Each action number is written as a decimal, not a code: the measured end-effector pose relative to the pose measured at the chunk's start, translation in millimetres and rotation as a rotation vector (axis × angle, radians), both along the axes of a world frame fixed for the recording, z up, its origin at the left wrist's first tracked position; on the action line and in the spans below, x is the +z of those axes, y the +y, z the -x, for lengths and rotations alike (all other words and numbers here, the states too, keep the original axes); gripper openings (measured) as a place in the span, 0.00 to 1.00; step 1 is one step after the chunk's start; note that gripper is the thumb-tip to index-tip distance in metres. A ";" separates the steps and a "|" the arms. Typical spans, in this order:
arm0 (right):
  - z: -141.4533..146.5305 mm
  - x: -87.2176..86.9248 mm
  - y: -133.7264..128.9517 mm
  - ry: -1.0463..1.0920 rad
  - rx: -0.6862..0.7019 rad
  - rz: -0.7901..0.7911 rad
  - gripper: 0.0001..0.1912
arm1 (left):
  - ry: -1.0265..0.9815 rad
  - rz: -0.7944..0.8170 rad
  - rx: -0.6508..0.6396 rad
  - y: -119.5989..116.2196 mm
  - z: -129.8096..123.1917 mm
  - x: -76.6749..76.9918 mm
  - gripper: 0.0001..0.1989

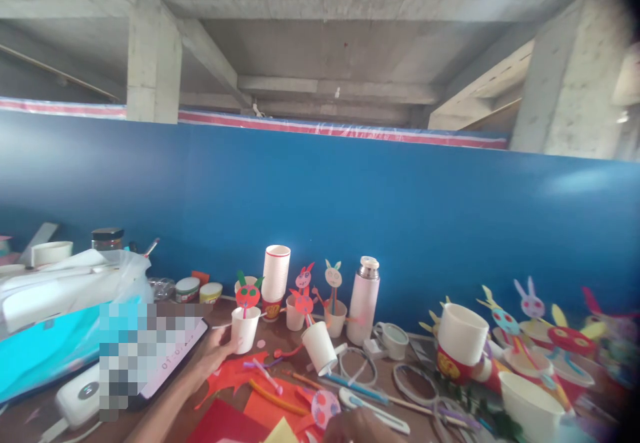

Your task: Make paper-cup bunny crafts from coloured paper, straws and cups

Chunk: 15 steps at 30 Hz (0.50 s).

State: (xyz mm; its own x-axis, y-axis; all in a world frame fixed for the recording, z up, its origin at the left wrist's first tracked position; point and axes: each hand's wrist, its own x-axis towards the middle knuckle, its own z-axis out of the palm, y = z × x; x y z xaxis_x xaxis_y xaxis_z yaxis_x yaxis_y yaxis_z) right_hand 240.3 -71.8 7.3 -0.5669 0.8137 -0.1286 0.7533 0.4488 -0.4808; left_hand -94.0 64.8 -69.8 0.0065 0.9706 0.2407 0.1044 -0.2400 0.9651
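My left hand [220, 348] has its fingers against the lower side of a white paper cup [245, 336]. From that cup rises a red paper rabbit face [249, 295] with green ears. My right hand [363, 427] is at the bottom edge, dark and partly cut off, its fingers not clear. Close to it lie a purple round paper face [325, 408] with pink spots and a white-and-blue cutter-like tool [374, 411]. Between the hands, another white paper cup [320, 348] leans to one side, with a red paper rabbit [304, 303] at its mouth.
Behind stand stacked paper cups [277, 273] and a pale thermos [364, 299]. Red paper scraps [225, 376] and coiled cables [415, 383] lie on the brown table. More cups with paper rabbits [533, 304] crowd the right. A tablet [175, 356] and plastic bag [135, 276] are left.
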 end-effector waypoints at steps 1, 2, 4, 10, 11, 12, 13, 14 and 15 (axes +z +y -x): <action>-1.2 -0.6 2.7 -0.002 -0.020 0.001 0.08 | 0.006 -0.018 0.000 2.6 0.9 -1.9 0.31; -2.6 -1.4 5.3 -0.003 -0.048 -0.002 0.08 | 0.017 -0.029 0.002 4.2 1.8 -3.1 0.30; -5.9 -2.4 10.6 0.019 -0.126 -0.041 0.07 | 0.046 -0.034 0.013 3.8 2.8 -2.9 0.29; -2.1 9.9 28.0 0.108 -0.272 -0.326 0.10 | 0.129 -0.023 0.046 -11.1 -0.6 9.7 0.23; 3.7 13.8 31.7 0.106 -0.274 -0.356 0.11 | 0.139 -0.024 0.052 -12.7 -1.3 10.8 0.22; 11.3 17.7 35.6 0.105 -0.264 -0.377 0.11 | 0.148 -0.024 0.057 -13.5 -1.8 11.2 0.21; 20.8 21.3 39.9 0.102 -0.250 -0.399 0.12 | 0.157 -0.024 0.063 -13.6 -2.1 10.9 0.21; 31.7 24.3 44.5 0.094 -0.219 -0.435 0.12 | 0.165 -0.025 0.067 -13.1 -2.2 9.9 0.21; 43.7 26.7 49.7 0.072 -0.159 -0.468 0.12 | 0.170 -0.027 0.070 -12.1 -2.2 8.4 0.21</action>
State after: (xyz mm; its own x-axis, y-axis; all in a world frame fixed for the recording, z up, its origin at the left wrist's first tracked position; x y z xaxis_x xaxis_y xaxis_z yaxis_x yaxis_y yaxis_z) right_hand 196.6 -22.1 34.0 -0.4253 0.8520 0.3054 0.8023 0.5111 -0.3084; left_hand -91.8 52.7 -61.4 -0.0179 0.9632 0.2681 0.2828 -0.2524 0.9254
